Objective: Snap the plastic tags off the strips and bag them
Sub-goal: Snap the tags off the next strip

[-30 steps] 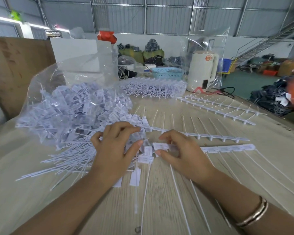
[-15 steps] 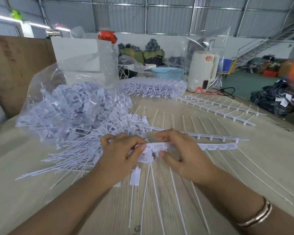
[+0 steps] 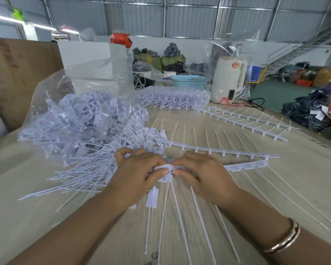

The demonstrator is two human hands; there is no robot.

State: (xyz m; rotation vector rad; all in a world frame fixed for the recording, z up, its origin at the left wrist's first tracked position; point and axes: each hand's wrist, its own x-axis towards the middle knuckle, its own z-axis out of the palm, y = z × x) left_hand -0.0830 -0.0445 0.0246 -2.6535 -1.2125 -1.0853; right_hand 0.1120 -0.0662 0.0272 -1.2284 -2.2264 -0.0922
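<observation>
Bag (image 3: 69, 119), clear, mouth open, at 10 o'clock: packed with loose tags. Tag pile (image 3: 80, 178) spilling at 9 o'clock. Left hand (image 3: 136, 173), centre: fingers curled, pinching strip (image 3: 245, 166) end. Right hand (image 3: 204, 175), touching at thumbs: fingers clamped on same strip, running to 3 o'clock. Bare strip (image 3: 218, 151) just beyond. Further strips (image 3: 243, 121) at 1 o'clock. Kettle (image 3: 227, 79) at 1 o'clock, far.

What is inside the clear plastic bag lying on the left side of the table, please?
The clear plastic bag holds a heap of loose white tags, their thin tails spilling from its mouth toward the left hand. Whatever lies beneath the heap is covered.
</observation>
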